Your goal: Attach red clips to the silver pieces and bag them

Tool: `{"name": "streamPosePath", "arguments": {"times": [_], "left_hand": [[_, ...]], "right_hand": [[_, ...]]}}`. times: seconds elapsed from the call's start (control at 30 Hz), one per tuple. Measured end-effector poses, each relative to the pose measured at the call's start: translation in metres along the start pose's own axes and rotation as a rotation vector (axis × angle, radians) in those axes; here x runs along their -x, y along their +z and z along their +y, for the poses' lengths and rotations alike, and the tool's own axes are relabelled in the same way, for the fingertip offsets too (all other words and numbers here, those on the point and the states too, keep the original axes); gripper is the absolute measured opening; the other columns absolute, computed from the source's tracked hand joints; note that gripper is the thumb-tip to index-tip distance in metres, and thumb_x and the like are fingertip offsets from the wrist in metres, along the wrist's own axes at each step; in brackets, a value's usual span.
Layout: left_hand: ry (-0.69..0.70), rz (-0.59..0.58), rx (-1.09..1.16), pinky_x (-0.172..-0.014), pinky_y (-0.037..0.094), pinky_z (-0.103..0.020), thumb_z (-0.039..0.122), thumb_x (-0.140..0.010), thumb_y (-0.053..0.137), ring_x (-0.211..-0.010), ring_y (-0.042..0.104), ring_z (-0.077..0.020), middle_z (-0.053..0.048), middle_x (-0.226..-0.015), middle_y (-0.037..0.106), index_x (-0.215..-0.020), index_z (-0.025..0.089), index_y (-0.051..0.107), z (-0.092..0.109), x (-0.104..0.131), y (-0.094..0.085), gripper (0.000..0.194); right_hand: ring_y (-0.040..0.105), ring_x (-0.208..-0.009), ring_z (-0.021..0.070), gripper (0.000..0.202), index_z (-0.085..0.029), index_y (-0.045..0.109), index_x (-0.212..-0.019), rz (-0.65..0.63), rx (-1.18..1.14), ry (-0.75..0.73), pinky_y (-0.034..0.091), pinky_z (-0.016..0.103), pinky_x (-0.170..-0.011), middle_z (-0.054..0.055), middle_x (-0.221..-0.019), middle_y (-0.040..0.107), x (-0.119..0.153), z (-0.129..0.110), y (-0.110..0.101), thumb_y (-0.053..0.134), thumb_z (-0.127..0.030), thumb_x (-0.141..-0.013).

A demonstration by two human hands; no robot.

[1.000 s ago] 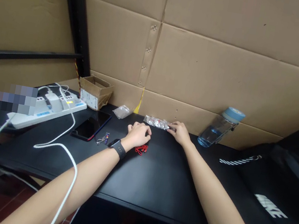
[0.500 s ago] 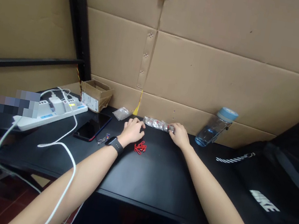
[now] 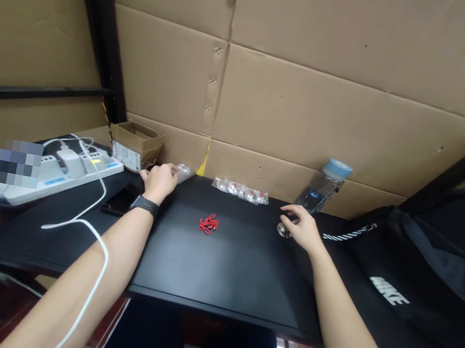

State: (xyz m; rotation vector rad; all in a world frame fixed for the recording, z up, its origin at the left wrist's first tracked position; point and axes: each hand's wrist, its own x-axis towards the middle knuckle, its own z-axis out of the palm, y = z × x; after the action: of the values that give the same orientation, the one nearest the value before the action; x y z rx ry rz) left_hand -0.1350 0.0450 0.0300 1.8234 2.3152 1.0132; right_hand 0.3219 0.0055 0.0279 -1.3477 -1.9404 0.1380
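Observation:
My left hand, with a dark watch on the wrist, reaches to a clear plastic bag by the cardboard wall, its fingertips on the bag's left edge. My right hand is at the right of the black table, thumb and fingers around a small round shiny item. Between the hands a row of small clear packets with red bits lies along the wall. A bundle of red cord rests nearer the middle of the table.
An open cardboard box, a dark phone and a white power strip with cables are at the left. A blue-lidded bottle and a black bag stand at the right.
My left hand has moved left to the plastic bag. My right hand has moved right and nearer, away from the packet row, with the shiny item. The view has shifted slightly right.

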Motion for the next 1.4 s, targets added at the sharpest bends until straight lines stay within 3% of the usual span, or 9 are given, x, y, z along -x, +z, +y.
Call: {"name": "streamPosePath", "arguments": {"times": [0.2, 0.33, 0.4, 0.6, 0.73, 0.9, 1.03, 1.17, 1.4], "left_hand": [[-0.092, 0.226, 0.038, -0.097, 0.030, -0.054, 0.030, -0.088, 0.055, -0.106, 0.062, -0.0362, -0.012, -0.099, 0.075, -0.097, 0.024, 0.075, 0.000, -0.003, -0.013, 0.023], [0.041, 0.521, 0.105, -0.101, 0.025, -0.055, 0.034, -0.093, 0.052, -0.115, 0.054, -0.0344, -0.012, -0.096, 0.073, -0.101, 0.024, 0.075, 0.016, 0.003, -0.030, 0.026], [0.154, 0.575, 0.129, -0.102, 0.022, -0.055, 0.037, -0.094, 0.053, -0.116, 0.053, -0.0336, -0.012, -0.096, 0.073, -0.103, 0.025, 0.075, 0.035, 0.014, -0.033, 0.027], [0.634, 0.236, 0.141, -0.099, 0.022, -0.053, 0.029, -0.094, 0.059, -0.111, 0.056, -0.0302, -0.007, -0.095, 0.077, -0.097, 0.028, 0.076, 0.103, 0.074, 0.000, 0.018], [0.875, -0.027, 0.133, -0.100, 0.025, -0.051, 0.033, -0.097, 0.056, -0.115, 0.056, -0.0287, -0.007, -0.099, 0.077, -0.107, 0.028, 0.075, 0.123, 0.096, 0.031, 0.023], [0.777, -0.202, 0.223, -0.096, 0.037, -0.042, 0.044, -0.102, 0.045, -0.117, 0.058, -0.0251, -0.005, -0.123, 0.072, -0.126, 0.029, 0.067, 0.107, 0.076, 0.026, 0.036], [0.866, -0.416, 0.115, -0.087, 0.043, -0.033, 0.042, -0.094, 0.055, -0.094, 0.067, -0.0221, -0.002, -0.098, 0.077, -0.100, 0.027, 0.076, 0.077, 0.046, 0.003, 0.027], [0.844, -0.574, 0.088, -0.078, 0.045, -0.028, 0.044, -0.087, 0.062, -0.082, 0.069, -0.0194, -0.001, -0.091, 0.077, -0.098, 0.026, 0.078, 0.056, 0.031, -0.006, 0.026], [0.815, -0.677, 0.004, -0.081, 0.043, -0.028, 0.047, -0.086, 0.063, -0.087, 0.071, -0.0203, 0.000, -0.094, 0.079, -0.091, 0.028, 0.079, 0.060, 0.036, -0.003, 0.026]], "right_hand": [[0.066, -0.089, 0.0229, 0.025, -0.022, 0.073, -0.104, -0.004, 0.036, 0.009, 0.054, 0.034, -0.069, 0.009, -0.107, 0.068, -0.004, 0.004, -0.014, 0.065, -0.035, -0.084], [0.066, -0.092, 0.0231, 0.023, -0.023, 0.074, -0.103, -0.094, 0.124, 0.023, 0.054, 0.035, -0.077, 0.008, -0.107, 0.070, -0.001, 0.007, -0.018, 0.066, -0.033, -0.084], [0.066, -0.093, 0.0234, 0.024, -0.023, 0.074, -0.103, -0.165, 0.147, 0.040, 0.053, 0.036, -0.081, 0.007, -0.107, 0.071, 0.001, 0.010, -0.020, 0.068, -0.034, -0.084], [0.067, -0.099, 0.0241, 0.042, -0.022, 0.073, -0.114, -0.347, 0.120, 0.043, 0.053, 0.035, -0.087, 0.007, -0.115, 0.072, 0.005, 0.012, -0.023, 0.078, -0.036, -0.075], [0.070, -0.097, 0.0234, 0.047, -0.022, 0.073, -0.114, -0.425, 0.078, 0.096, 0.054, 0.033, -0.088, 0.006, -0.108, 0.076, 0.005, 0.011, -0.024, 0.082, -0.028, -0.068], [0.070, -0.090, 0.0223, 0.042, -0.022, 0.073, -0.111, -0.437, 0.048, 0.120, 0.055, 0.033, -0.084, 0.006, -0.104, 0.077, 0.005, 0.014, -0.025, 0.081, -0.027, -0.070], [0.071, -0.089, 0.0217, 0.040, -0.022, 0.074, -0.110, -0.445, 0.033, 0.114, 0.055, 0.033, -0.084, 0.005, -0.105, 0.077, 0.004, 0.018, -0.025, 0.081, -0.027, -0.070], [0.071, -0.088, 0.0218, 0.040, -0.023, 0.074, -0.109, -0.454, 0.036, 0.116, 0.056, 0.033, -0.083, 0.004, -0.106, 0.077, 0.004, 0.017, -0.028, 0.081, -0.026, -0.070], [0.069, -0.085, 0.0207, 0.048, -0.022, 0.071, -0.115, -0.411, 0.032, 0.131, 0.056, 0.034, -0.083, 0.005, -0.100, 0.075, 0.006, 0.020, -0.030, 0.082, -0.025, -0.068]]}}
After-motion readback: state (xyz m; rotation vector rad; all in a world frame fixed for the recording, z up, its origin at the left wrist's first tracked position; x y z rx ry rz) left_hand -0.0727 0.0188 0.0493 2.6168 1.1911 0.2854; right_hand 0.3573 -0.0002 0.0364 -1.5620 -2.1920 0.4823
